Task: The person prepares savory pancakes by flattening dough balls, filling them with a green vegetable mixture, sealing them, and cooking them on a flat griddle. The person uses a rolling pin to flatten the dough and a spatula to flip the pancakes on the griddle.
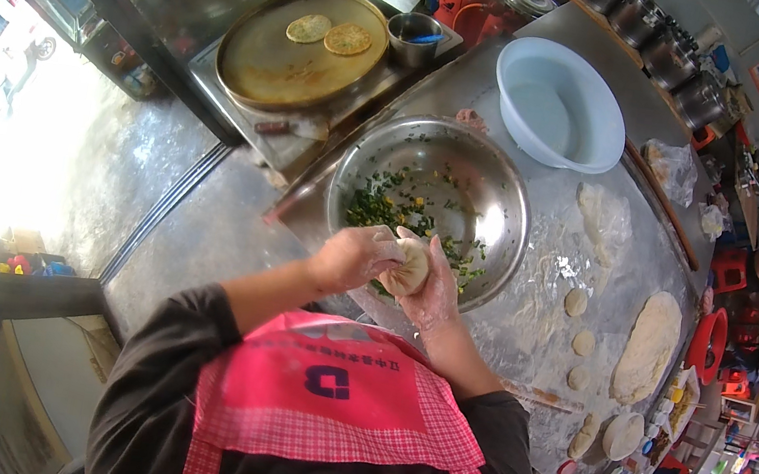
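Note:
A pleated round of filled dough (410, 270) is held between both hands over the near rim of a large steel bowl. The fingers of my left hand (355, 257) pinch the gathered folds on its left side. My right hand (436, 292) cups it from the right, with flour on the skin. Inside the steel bowl (469, 165) lie chopped green leaves with yellow bits (385, 201), mostly at the left and near side. Small dough balls (576, 302) rest on the floured steel worktop (528, 335) to the right, beside a long slab of dough (648, 348).
Two flatbreads (348, 39) lie on a round griddle (257, 69) at the upper left, near a steel pot (411, 48). A pale blue basin (560, 106) stands beyond the bowl. A wooden rolling pin (540, 395) lies near my right arm. Other people are at the far right.

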